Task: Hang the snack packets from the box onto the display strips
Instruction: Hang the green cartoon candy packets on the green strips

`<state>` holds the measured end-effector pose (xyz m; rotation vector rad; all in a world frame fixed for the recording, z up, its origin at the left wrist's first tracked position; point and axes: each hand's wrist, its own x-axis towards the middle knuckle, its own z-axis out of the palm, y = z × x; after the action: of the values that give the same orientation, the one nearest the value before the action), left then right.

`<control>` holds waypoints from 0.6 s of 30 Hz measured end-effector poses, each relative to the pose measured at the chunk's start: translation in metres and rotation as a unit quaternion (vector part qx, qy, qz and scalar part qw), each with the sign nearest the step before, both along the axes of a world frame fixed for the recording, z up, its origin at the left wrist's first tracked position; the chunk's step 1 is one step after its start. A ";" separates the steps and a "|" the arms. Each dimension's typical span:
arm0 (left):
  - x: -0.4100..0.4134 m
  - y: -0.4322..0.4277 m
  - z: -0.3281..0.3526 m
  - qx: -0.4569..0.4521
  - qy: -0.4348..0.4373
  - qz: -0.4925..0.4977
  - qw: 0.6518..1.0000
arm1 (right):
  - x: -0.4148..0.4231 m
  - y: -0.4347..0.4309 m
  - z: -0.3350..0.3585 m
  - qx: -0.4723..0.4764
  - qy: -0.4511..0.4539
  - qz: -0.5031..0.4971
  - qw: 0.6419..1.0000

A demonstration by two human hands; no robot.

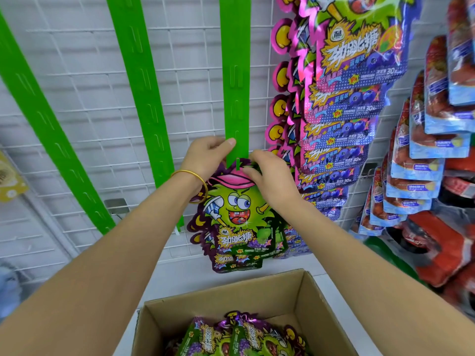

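A green snack packet (237, 209) with a cartoon face hangs at the lower part of a green display strip (236, 73). My left hand (205, 156) pinches that strip just above the packet, thumb on its front. My right hand (270, 176) pinches the packet's pink top edge at the strip's hook. More of the same green packets (239, 260) hang below it. The cardboard box (257, 294) stands underneath at the bottom centre, with several green packets (239, 337) lying inside.
Two more bare green strips (144, 98) (38, 111) hang on the white wire grid (90, 60) to the left. A strip full of purple-blue packets (344, 124) hangs to the right, then red and blue packets (431, 150) at the far right.
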<state>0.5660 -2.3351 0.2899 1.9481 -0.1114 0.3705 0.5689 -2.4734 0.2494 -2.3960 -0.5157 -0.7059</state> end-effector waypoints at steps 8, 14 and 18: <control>-0.011 0.011 -0.020 0.096 -0.004 -0.039 0.995 | -0.001 0.001 -0.002 -0.025 0.023 -0.035 0.999; -0.013 0.018 -0.033 0.174 -0.025 -0.015 0.984 | -0.003 0.000 -0.003 -0.018 0.031 -0.034 0.999; -0.015 0.017 -0.036 0.166 -0.031 -0.013 0.986 | 0.000 0.002 -0.006 0.006 0.039 -0.026 0.999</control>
<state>0.5514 -2.3179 0.2537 2.2620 -0.2531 0.4150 0.5687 -2.4717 0.2432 -2.4235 -0.4162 -0.6331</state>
